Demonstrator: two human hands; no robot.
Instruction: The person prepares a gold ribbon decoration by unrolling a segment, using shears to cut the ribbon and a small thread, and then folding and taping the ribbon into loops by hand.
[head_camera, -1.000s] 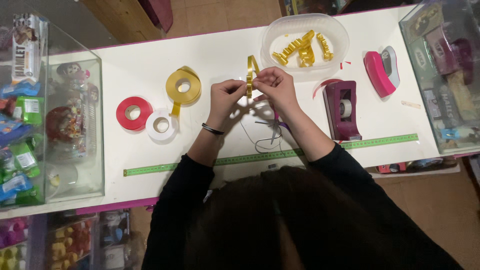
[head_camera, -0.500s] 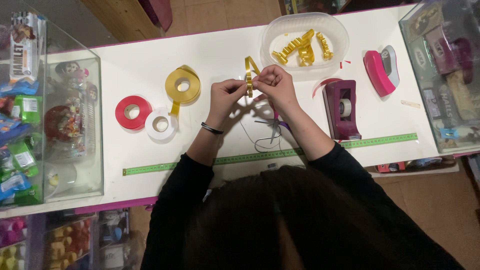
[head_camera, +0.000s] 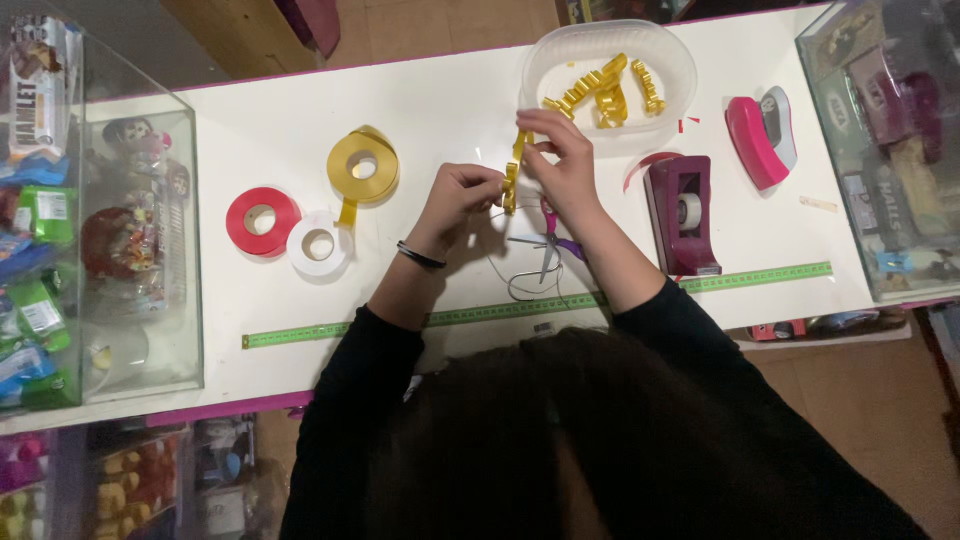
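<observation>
My left hand (head_camera: 458, 195) and my right hand (head_camera: 560, 160) both pinch a short folded strip of gold ribbon (head_camera: 512, 178) above the white table (head_camera: 450, 90). The left hand grips its lower end, the right hand its upper end near a clear oval tub (head_camera: 680, 70) that holds several curled gold ribbon pieces (head_camera: 600, 90). A black bracelet sits on my left wrist. Purple-handled scissors (head_camera: 548, 245) lie on the table just under my right wrist.
Left of my hands lie a gold ribbon roll (head_camera: 362, 165), a red roll (head_camera: 262, 220) and a white roll (head_camera: 318, 244). A maroon tape dispenser (head_camera: 682, 212) and a pink dispenser (head_camera: 758, 140) stand right. A green tape measure (head_camera: 330, 332) runs along the front. Glass cases flank both sides.
Both hands have kept hold of the gold strip and shifted slightly. The strip looks more folded and shorter than a second ago.
</observation>
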